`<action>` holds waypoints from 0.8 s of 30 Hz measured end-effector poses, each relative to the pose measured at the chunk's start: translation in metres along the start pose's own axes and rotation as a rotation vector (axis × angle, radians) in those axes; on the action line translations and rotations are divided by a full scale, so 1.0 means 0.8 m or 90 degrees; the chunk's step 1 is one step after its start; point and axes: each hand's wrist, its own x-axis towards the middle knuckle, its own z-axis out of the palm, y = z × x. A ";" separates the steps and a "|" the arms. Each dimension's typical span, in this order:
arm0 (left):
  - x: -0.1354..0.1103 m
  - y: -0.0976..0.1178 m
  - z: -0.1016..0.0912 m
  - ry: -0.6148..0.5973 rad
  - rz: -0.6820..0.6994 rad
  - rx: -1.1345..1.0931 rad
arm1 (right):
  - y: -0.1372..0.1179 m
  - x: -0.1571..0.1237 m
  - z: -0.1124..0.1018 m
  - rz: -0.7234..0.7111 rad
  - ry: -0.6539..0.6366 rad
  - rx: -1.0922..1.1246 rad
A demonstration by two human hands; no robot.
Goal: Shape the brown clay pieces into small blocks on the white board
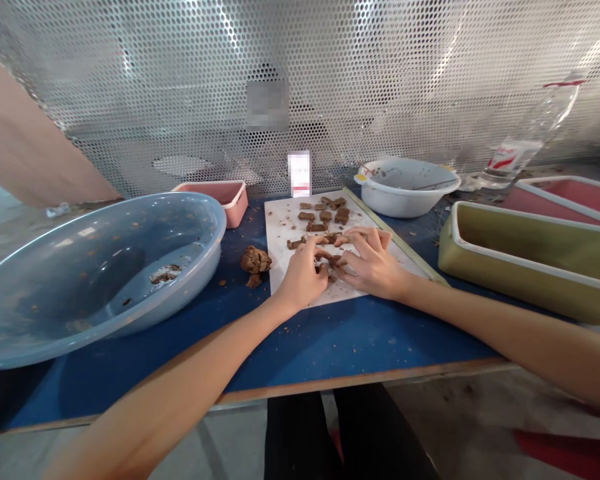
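A small piece of brown clay (334,261) lies low on a white sheet (285,270), between my two hands. My left hand (304,275) is closed, thumb and fingers pinching the near left side of the piece. Curled over from the right, my right hand (373,263) has its fingertips on the same piece. The fingers partly hide its shape. Just beyond them sits a row of shaped brown pieces (296,244). Several more short, bone-like clay pieces (317,227) lie farther up the sheet. A rough lump of clay (255,260) rests left of the sheet.
A large blue basin (215,233) stands left, with a pink planter (237,203) behind it. To the right are a white basin (395,203), an olive planter (505,270), another pink planter (570,190) and a plastic bottle (525,140). Perforated metal (330,60) rises behind the blue table (360,340).
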 end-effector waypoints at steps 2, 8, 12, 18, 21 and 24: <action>0.000 0.000 0.000 0.000 0.002 -0.004 | 0.000 0.000 0.001 0.005 0.003 0.003; 0.000 0.002 0.000 -0.007 0.002 -0.003 | -0.001 0.001 0.002 0.004 0.006 0.019; 0.000 0.003 -0.002 -0.007 0.008 0.015 | -0.003 0.002 0.001 0.008 0.001 0.013; 0.000 0.005 -0.002 -0.005 0.005 0.026 | -0.005 0.005 -0.005 -0.018 0.000 -0.026; 0.000 0.005 -0.002 -0.005 0.005 0.026 | -0.005 0.005 -0.005 -0.022 0.008 -0.031; 0.000 0.005 -0.001 -0.005 0.004 0.032 | -0.005 0.005 -0.004 -0.019 0.006 -0.022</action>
